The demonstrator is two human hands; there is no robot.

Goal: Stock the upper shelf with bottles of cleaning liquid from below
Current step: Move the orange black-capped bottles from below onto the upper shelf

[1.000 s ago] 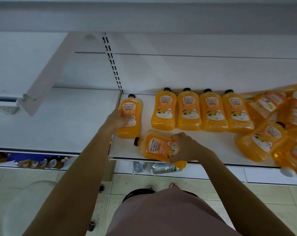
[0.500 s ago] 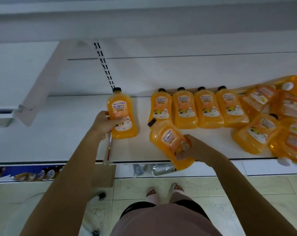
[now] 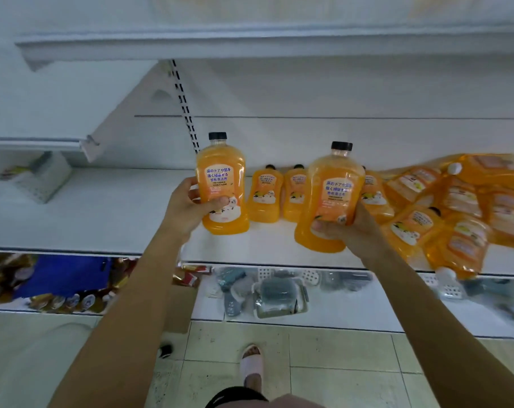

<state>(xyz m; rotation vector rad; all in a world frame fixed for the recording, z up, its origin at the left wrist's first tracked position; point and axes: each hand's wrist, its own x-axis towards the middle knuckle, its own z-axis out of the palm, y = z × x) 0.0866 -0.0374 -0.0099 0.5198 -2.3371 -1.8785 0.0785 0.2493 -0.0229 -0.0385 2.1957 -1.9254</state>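
Above the white shelf (image 3: 102,213), left hand (image 3: 188,207) grips one orange bottle (image 3: 222,184) – black cap, blue-lettered label – right hand (image 3: 349,228) grips another bottle (image 3: 329,198), both upright.

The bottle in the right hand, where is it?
Right of centre in the head view: the right hand holds this bottle upright before the standing row, beside the left hand's bottle.

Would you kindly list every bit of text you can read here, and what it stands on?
"床のドアや窓を 強く掃除する": label of the left bottle.
The same words, partly under glare: label of the right bottle.
Smaller lines beneath both: too blurred.
Labels of the shelf bottles: too small and blurred.
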